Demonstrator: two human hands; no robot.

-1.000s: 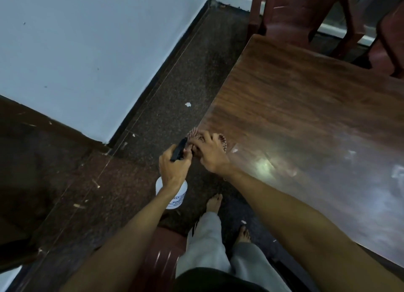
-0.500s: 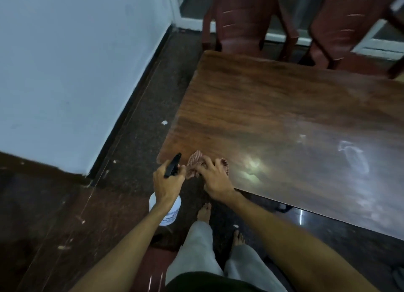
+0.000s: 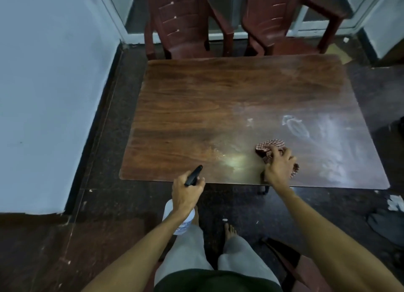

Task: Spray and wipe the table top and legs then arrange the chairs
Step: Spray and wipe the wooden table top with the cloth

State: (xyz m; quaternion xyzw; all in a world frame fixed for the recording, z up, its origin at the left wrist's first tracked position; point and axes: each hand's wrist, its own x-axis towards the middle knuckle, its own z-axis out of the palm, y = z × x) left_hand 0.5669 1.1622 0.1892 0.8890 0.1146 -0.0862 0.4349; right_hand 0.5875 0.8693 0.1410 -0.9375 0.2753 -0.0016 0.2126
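Observation:
A brown wooden table top (image 3: 207, 108) fills the middle of the view, with pale smears on its right half. My right hand (image 3: 278, 166) presses a red checked cloth (image 3: 270, 146) onto the table near the front edge, right of centre. My left hand (image 3: 185, 191) grips a white spray bottle (image 3: 182, 220) with a black nozzle, held just in front of the table's front edge. Two dark red plastic chairs (image 3: 181, 22) (image 3: 282, 20) stand behind the far edge. One table leg shows under the front edge by my right wrist.
A white wall (image 3: 50, 95) runs close along the table's left side, leaving a narrow strip of dark floor. Another dark red chair (image 3: 293, 263) is at my right knee. White scraps (image 3: 394, 204) lie on the floor at right. My bare feet stand before the table.
My right hand has slid the cloth from the table's front left corner rightwards along the front edge. The view has swung up and right, showing the whole table. My left hand still holds the bottle.

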